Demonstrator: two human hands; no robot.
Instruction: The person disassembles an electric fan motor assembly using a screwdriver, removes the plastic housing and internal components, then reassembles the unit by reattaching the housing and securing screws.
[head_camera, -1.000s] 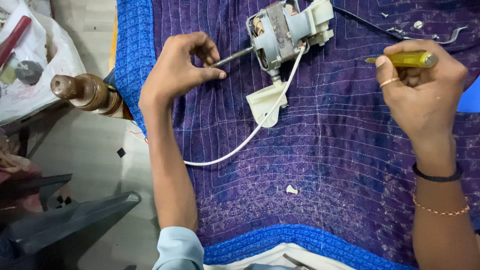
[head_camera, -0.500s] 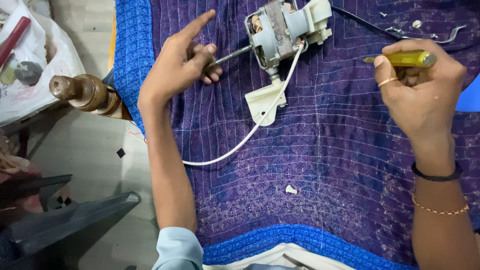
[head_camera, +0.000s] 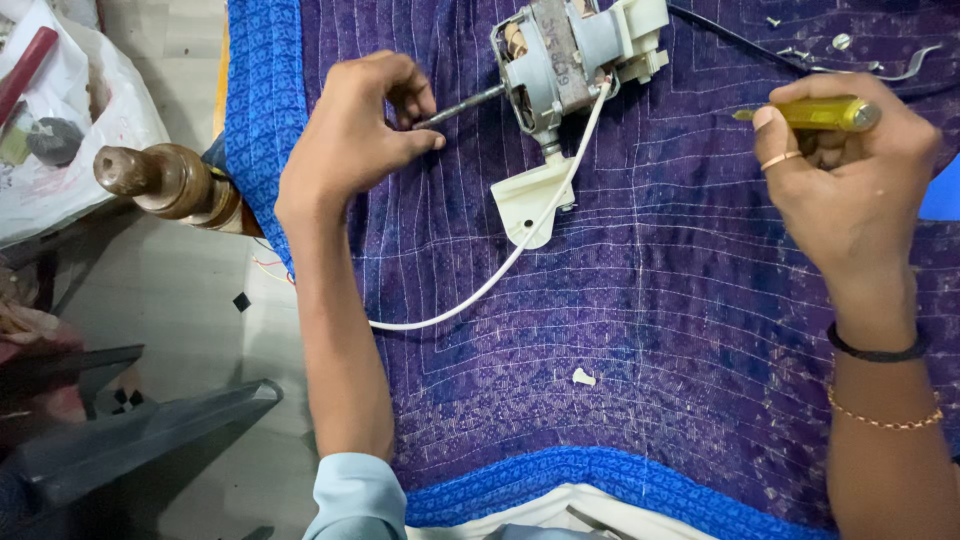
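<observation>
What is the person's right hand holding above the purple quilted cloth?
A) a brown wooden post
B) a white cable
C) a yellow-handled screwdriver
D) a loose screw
C: the right hand is closed around a yellow-handled screwdriver, while the left hand pinches the metal shaft of the small grey electric motor.

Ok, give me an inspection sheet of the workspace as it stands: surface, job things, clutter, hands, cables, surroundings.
Surface: purple quilt with blue border, spread flat.
Job things: motor lying at the top, its shaft pointing left; white bracket below it.
Clutter: small white chip; loose screws at top right.
Hands: left hand pinches the shaft; right hand holds a yellow screwdriver.
Cables: white cord runs from the motor to the left arm.
Surroundings: wooden post, plastic bag on the left.
</observation>
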